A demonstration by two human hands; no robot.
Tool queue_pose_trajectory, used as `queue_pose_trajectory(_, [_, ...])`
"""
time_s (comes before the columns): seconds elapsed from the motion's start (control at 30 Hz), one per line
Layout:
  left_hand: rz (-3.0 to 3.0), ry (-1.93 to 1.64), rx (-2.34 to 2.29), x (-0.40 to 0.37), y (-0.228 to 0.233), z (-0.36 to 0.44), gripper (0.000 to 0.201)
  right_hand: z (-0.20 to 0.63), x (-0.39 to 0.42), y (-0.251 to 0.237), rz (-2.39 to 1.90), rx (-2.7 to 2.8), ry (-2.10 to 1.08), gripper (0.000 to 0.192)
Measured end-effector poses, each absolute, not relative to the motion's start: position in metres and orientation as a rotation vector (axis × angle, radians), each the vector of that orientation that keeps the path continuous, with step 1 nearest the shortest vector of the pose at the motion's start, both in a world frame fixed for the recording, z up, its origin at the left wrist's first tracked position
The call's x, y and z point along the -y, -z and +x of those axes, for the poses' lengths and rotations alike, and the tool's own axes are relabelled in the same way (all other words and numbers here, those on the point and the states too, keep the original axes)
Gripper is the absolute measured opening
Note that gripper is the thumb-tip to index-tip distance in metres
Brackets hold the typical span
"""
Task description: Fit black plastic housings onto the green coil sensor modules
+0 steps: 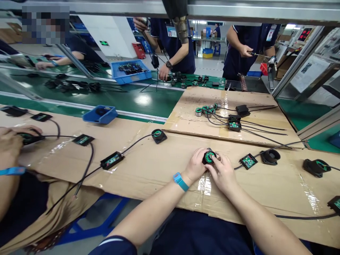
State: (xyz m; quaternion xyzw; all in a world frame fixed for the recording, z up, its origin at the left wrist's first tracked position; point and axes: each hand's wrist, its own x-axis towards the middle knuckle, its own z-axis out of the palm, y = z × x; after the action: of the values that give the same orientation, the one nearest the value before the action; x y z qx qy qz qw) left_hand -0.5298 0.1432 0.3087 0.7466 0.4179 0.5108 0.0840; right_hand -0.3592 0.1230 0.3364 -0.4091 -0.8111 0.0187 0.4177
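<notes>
Between my two hands is a round black housing (209, 156) with a green circuit board and thin wires inside. My left hand (197, 163) wraps around its left side, a blue strap on the wrist. The fingers of my right hand (222, 170) press at its right side and near the board. Just right of my right hand lies an open black box with a green circuit board (248, 161), its cable running to the upper right. Beside that box stands an empty-looking black cup-shaped housing (270, 156).
Cardboard (148, 177) covers the bench. To the left lie a black housing (158, 135) and a cabled circuit box (112, 160). A co-worker's hand (10, 145) works at far left. Farther back are a blue tray (100, 114), metal-ringed parts (205, 110) and circuit boxes (234, 124).
</notes>
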Motion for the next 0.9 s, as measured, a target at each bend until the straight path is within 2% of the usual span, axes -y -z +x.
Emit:
queue_pose_trajectory(0.17, [2.275,-1.485,-1.210,-0.144,-0.303,-0.528,0.042,-0.359,-0.128,-0.325,-1.001,2.060,-0.065,0.045])
queue_pose_trajectory(0.3, [2.200,-1.408,-1.179,-0.148,-0.302,-0.527,0.042,-0.359,-0.140,-0.328,-1.057,2.101,-0.016,0.036])
queue_pose_trajectory(0.33, [2.170,-1.389,-1.159,-0.148,-0.304,-0.529,0.049,-0.358,-0.143,-0.333,-1.063,2.116,0.004,0.034])
queue_pose_trajectory(0.43, [2.040,-1.390,-1.122,-0.146,-0.310,-0.535,0.088,-0.353,-0.146,-0.349,-1.019,2.119,0.118,0.032])
queue_pose_trajectory(0.47, [1.979,-1.421,-1.135,-0.145,-0.312,-0.538,0.094,-0.351,-0.146,-0.351,-0.989,2.097,0.172,0.033])
queue_pose_trajectory(0.7, [1.604,-1.660,-1.271,-0.152,-0.314,-0.551,0.083,-0.350,-0.155,-0.322,-0.876,2.090,0.436,0.051])
queue_pose_trajectory(0.83, [1.482,-1.708,-1.266,-0.154,-0.313,-0.551,0.073,-0.349,-0.157,-0.319,-0.888,2.206,0.494,0.042])
queue_pose_trajectory(0.9, [1.443,-1.723,-1.258,-0.153,-0.314,-0.550,0.069,-0.350,-0.160,-0.317,-0.934,2.247,0.497,0.046])
